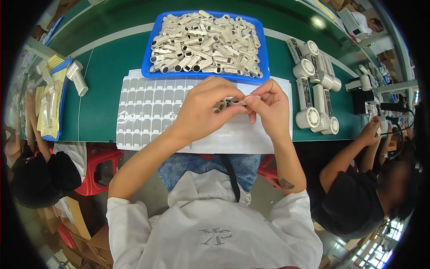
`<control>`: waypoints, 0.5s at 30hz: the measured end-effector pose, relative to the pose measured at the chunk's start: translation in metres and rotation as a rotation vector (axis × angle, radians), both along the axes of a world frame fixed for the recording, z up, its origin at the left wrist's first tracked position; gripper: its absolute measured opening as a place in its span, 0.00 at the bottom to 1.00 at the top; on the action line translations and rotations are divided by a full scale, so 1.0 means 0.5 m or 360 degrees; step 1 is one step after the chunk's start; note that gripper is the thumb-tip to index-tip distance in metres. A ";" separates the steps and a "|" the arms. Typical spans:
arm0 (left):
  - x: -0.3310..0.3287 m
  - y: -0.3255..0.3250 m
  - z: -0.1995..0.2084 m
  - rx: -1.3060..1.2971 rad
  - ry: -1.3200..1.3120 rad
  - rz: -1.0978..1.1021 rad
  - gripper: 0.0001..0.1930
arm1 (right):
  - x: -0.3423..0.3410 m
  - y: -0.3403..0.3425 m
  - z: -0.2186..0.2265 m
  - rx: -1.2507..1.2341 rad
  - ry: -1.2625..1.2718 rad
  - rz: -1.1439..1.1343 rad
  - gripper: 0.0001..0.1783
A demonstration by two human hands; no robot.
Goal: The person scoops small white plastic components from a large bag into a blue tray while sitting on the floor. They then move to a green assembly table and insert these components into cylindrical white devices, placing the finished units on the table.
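Note:
My left hand [202, 107] is closed, thumb and fingers pinching a small white plastic part [236, 102] with a dark spot on it. At the part's right end, my right hand [271, 107] has its thumb and forefinger pressed together; what lies between those fingertips is too small to make out. Beneath my hands lies a sheet of grey rounded stickers [148, 96], some rows covered by my left forearm. Just beyond stands a blue tray [147, 58] heaped with similar white plastic parts [206, 42], many with a black end.
Several white handheld devices with round heads [307, 117] lie on the green table [105, 67] at right. At left, a blue tray [65, 99] holds clear-wrapped pieces beside a white device [77, 78]. Co-workers sit on both sides; a red stool [96, 168] stands at left.

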State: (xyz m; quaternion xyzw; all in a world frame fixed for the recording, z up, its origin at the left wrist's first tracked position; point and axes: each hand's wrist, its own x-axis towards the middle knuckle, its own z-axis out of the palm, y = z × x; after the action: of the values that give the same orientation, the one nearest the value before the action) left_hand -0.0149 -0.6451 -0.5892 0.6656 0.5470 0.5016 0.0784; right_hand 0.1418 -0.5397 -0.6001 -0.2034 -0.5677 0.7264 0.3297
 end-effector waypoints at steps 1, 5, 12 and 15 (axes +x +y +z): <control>-0.001 0.004 -0.002 0.0126 -0.0005 -0.0009 0.15 | 0.000 -0.001 0.003 -0.0035 0.0014 -0.0003 0.13; 0.001 -0.005 -0.001 -0.0106 -0.0229 0.0010 0.12 | 0.010 0.011 -0.008 0.0529 -0.0121 -0.0084 0.12; -0.012 0.000 0.011 -0.0317 -0.0376 0.0005 0.15 | 0.012 0.008 -0.021 0.2212 -0.0263 -0.0512 0.16; -0.012 0.005 0.016 -0.0483 -0.0420 -0.0047 0.19 | 0.016 0.014 -0.012 0.2210 -0.0355 -0.0362 0.16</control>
State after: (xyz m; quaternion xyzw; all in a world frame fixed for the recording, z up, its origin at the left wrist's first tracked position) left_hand -0.0209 -0.6428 -0.5813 0.5826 0.5916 0.4950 0.2562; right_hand 0.1500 -0.5328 -0.6062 -0.0774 -0.9049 0.1330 0.3968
